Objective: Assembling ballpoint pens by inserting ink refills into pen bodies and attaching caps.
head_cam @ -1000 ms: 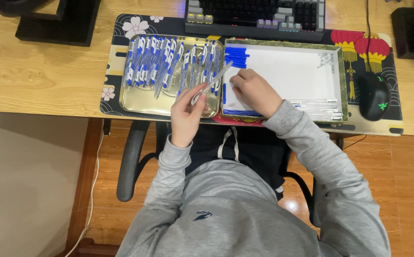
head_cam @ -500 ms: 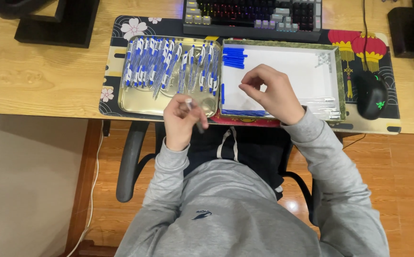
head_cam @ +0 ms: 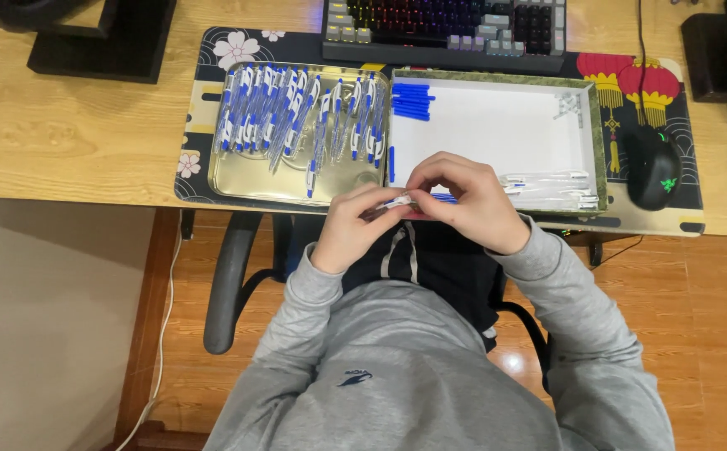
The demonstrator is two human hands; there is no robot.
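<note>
On the wooden desk [head_cam: 63, 134], a gold tray [head_cam: 246, 185] of blue-and-white pens sits at nine o'clock of a white-lined box [head_cam: 497, 125]. At six o'clock, the left hand [head_cam: 348, 230] and right hand [head_cam: 463, 200] pinch one pen [head_cam: 397, 202] between fingertips.

Warm, even indoor light falls from above. The gold tray [head_cam: 250, 188] shows soft glare, the floor [head_cam: 509, 361] a small bright reflection. Focus is sharp; the far keyboard [head_cam: 447, 25] glows.

No packages, labels, signs or screens are in view.
</note>
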